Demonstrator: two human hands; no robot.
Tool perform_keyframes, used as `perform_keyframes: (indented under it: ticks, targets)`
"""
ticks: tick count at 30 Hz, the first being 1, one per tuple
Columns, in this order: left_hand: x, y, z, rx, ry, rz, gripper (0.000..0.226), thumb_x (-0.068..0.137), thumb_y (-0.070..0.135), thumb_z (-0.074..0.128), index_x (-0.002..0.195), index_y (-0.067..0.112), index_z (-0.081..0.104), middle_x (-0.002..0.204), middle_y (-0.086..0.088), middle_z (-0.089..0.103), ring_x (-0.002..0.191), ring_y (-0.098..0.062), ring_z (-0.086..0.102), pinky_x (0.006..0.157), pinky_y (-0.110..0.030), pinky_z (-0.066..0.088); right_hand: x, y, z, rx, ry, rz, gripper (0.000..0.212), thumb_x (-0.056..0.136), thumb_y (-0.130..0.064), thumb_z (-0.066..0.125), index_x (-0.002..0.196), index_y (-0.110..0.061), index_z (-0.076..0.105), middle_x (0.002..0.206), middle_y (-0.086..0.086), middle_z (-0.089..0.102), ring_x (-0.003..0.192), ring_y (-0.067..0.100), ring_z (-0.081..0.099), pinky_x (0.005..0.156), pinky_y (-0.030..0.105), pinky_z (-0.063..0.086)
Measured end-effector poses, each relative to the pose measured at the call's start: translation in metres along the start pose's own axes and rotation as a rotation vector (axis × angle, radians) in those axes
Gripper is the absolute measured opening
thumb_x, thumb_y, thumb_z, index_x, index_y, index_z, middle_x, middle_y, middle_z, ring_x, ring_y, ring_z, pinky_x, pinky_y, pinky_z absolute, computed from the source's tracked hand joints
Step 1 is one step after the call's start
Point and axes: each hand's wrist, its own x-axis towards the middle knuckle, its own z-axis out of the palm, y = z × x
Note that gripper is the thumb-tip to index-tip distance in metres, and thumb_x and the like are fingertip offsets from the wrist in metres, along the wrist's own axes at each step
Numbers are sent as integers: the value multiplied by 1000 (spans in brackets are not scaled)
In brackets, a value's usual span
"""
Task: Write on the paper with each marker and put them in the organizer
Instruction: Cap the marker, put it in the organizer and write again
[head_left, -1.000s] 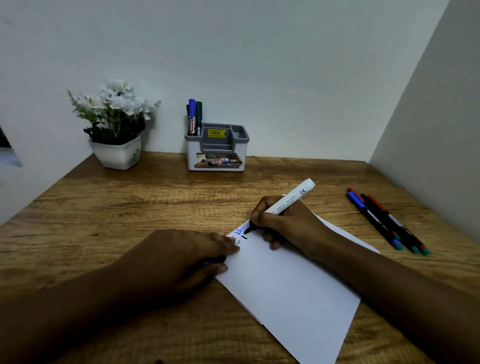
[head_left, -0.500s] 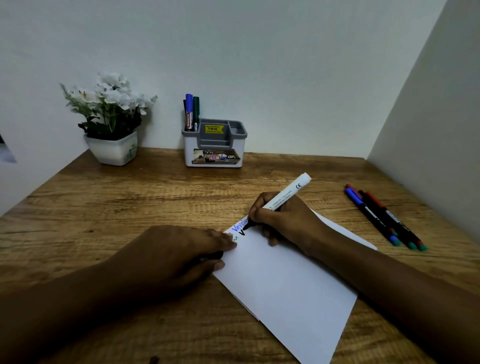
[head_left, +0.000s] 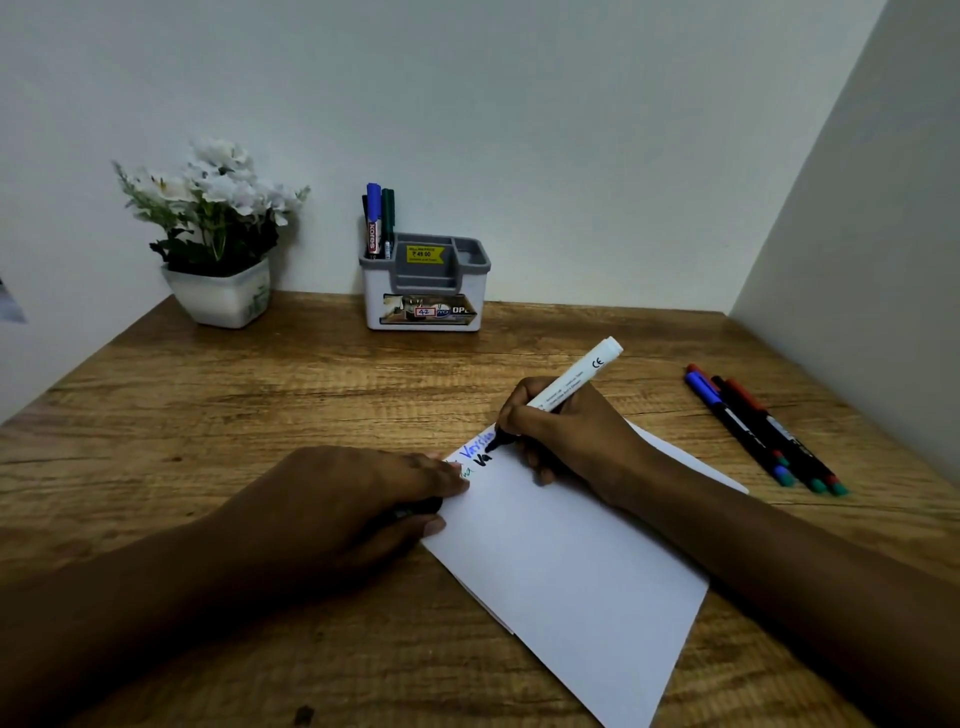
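Wooden desk (head_left: 260, 395) set into a pale-walled corner carries the whole layout. At about ten o'clock, against the back wall, stands a white flower pot (head_left: 221, 299), well apart from the work. At twelve o'clock stands the grey-and-white organizer (head_left: 423, 283); its left compartment holds two or three upright markers (head_left: 379, 221), blue and green among them, and the remaining compartments appear unfilled. At roughly eight o'clock the left hand (head_left: 353, 504) lies palm down, fingers curled, pressing the near-left edge of the paper (head_left: 571, 561); a dark object, possibly a cap, shows under the fingers, though I cannot confirm it. The paper lies at an angle at centre, with short blue, green and black lettering at its top-left corner. Just right of centre the right hand (head_left: 566, 431) is closed around a white-barrelled marker (head_left: 571, 382), its black tip on the sheet beside the black letters. At three o'clock three further markers (head_left: 763, 431) lie side by side on the desk, apart from the paper. Risks, as judged: the heel of the right hand rests on the sheet and could smear wet ink if dragged across the lettering; if the left hand eases off, the sheet could slide under the stroke; an uncapped marker placed in the organizer would dry out or stain; the loose markers could roll if knocked by the right forearm (head_left: 779, 561).
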Motion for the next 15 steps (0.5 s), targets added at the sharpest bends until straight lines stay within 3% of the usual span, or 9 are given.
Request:
perform_keyframes:
  ticks: [6,15]
  targets:
    - [0,2,-1,39,-8,0,42,95,54,23,127,38,45,114,21,62,108,3,42,65,5,18,0,1,0,-29,16,0,19,79,-3,59,62,-9,55,68,17,61,45,17,45,36,22,39]
    - [0,3,-4,34,6,10,41,96,53,24,127,37,44,110,19,64,105,3,44,62,5,19,2,3,-1,-24,69,1,17,80,-5,60,64,-8,56,66,11,62,45,19,49,42,26,44]
